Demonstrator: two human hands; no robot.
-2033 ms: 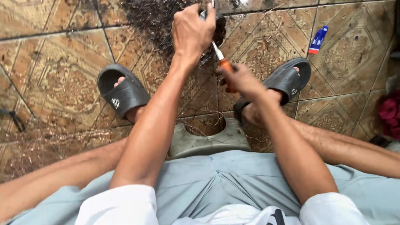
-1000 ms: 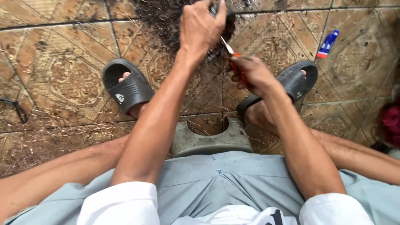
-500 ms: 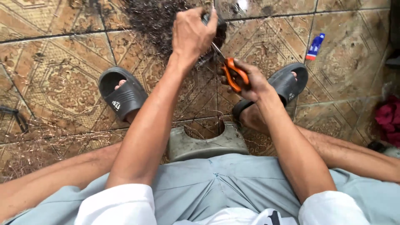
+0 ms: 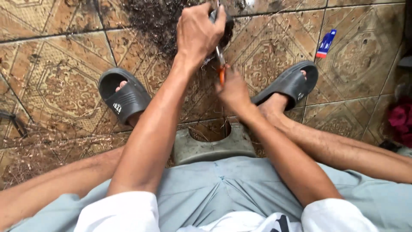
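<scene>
Left hand (image 4: 198, 32) clenched on one dark object (image 4: 225, 21); right hand (image 4: 233, 88) just below, grasping one orange-handled cutter (image 4: 221, 64).

The left hand (image 4: 198, 32) is closing over a dark object (image 4: 226, 23), hiding most of it, so its kind is staying unclear. The right hand (image 4: 231, 88) is covering nearly all of an orange-handled tool (image 4: 221, 71); only a thin metal tip is showing. The top edge is cutting off the pile of dark clippings (image 4: 150, 19). At the right edge, a red cloth-like thing (image 4: 401, 120) is only partly showing, blurred.
</scene>
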